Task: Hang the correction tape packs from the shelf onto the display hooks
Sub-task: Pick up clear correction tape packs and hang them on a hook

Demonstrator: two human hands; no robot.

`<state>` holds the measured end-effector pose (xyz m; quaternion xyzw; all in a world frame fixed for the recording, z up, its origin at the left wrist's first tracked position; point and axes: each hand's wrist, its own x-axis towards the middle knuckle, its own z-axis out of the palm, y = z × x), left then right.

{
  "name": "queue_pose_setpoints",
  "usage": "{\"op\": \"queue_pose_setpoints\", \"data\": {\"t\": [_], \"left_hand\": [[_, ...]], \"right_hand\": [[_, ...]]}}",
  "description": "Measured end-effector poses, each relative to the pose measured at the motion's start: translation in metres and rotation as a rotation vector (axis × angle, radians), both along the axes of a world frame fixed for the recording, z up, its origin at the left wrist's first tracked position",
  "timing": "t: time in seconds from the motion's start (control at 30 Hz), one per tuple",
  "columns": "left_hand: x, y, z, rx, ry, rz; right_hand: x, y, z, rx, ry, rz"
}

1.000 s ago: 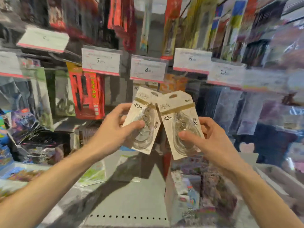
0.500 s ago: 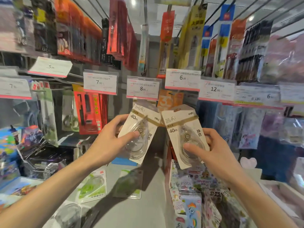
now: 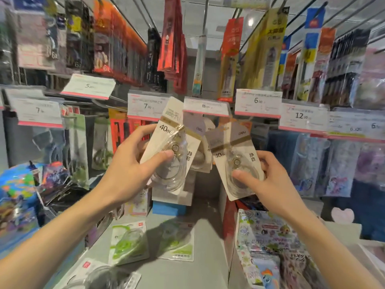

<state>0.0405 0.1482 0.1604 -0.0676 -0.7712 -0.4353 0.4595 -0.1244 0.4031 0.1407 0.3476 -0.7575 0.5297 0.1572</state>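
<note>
My left hand (image 3: 127,170) grips a cream correction tape pack (image 3: 166,130) marked 40m, tilted right, its top reaching the 7.90 and 8.00 price tags. My right hand (image 3: 268,182) holds a second cream pack (image 3: 231,147) of the same kind, tilted left, its top just under the 8.00 price tag (image 3: 205,107). Between the two, more cream packs (image 3: 203,155) hang on the hook behind that tag. On the grey shelf (image 3: 177,274) below lie two green correction tape packs (image 3: 128,240) (image 3: 177,238) and one clear pack (image 3: 100,276) at the front.
Price tags line the hook row: 7.90 (image 3: 145,106), 6.00 (image 3: 258,102), 12.90 (image 3: 302,116). Red, yellow and black stationery packs hang above. A box of cartoon sticker packs (image 3: 268,247) stands at the lower right, colourful toy boxes (image 3: 16,197) at the left.
Both hands have risen with their packs toward the hook under the 8.00 tag. The view has tipped upward, showing more of the upper hooks.
</note>
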Motion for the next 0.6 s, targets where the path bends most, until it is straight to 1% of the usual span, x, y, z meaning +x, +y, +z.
{"op": "queue_pose_setpoints", "data": {"t": [0.27, 0.6], "left_hand": [[-0.005, -0.011, 0.004, -0.009, 0.059, -0.033], [-0.004, -0.014, 0.003, -0.01, 0.065, -0.049]], "right_hand": [[0.001, -0.031, 0.019, 0.04, 0.093, 0.016], [0.0, -0.047, 0.027, 0.043, 0.064, 0.006]]}}
